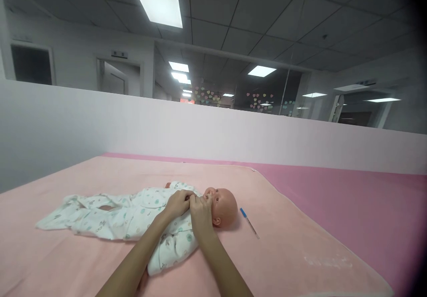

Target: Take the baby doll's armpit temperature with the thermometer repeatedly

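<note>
Left hand (179,203) and right hand (201,210) together at the doll's (224,208) collar, below its chin; fingers bunched, grip unclear. Doll on its back on pink blanket (283,234), head right, patterned white outfit (133,212) extending left. Blue-capped pen (249,223) just right of head.

Doll (227,208), pinkish tan; on doll: white suit (142,208), scattered green and brown print; beside doll: blue-ended pen (248,221); beneath doll: peach blanket (283,243)
</note>
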Available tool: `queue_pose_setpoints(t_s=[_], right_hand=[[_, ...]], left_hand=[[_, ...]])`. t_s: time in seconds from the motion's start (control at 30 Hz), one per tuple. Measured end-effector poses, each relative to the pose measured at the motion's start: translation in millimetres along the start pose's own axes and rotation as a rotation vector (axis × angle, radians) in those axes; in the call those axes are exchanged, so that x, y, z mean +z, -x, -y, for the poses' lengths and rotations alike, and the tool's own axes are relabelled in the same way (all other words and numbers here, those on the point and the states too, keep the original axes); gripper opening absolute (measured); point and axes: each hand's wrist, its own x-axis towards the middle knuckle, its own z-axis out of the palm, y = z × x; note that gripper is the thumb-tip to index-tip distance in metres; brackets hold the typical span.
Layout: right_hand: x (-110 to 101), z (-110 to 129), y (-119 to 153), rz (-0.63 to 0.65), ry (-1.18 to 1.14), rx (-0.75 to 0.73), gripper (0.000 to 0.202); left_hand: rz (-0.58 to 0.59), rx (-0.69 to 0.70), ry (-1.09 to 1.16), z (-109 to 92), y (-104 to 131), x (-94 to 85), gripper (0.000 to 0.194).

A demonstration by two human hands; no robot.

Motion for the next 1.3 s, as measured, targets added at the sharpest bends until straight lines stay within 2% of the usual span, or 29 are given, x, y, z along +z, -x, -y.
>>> queue_pose_setpoints(t_s=[0.4, 0.83, 1.03, 1.17, 1.3], right_hand=[[-2, -5, 2, -0.071, 0.024, -0.006, 0.022], [3, -7, 5, -0.108, 0.005, 0.041, 0.026], [8, -10, 5, -0.211, 0.003, 0.091, 0.016], [6, -15, 5, -0.222, 0.005, 0.115, 0.009], [5, -16, 3, -0.245, 0.031, 0.085, 0.011]], left_hand=[[-0.022, 0.032, 0.014, 6, -1, 5.9, 0.019], [-0.012, 0.031, 0.123, 12, -4, 7.5, 0.026], [-0.027, 0.034, 0.124, 12, -4, 8.5, 0.03], [-0.031, 0.034, 0.127, 11, -4, 9.0, 0.031], [-0.065, 0.042, 0.145, 12, -3, 10.3, 0.031]])
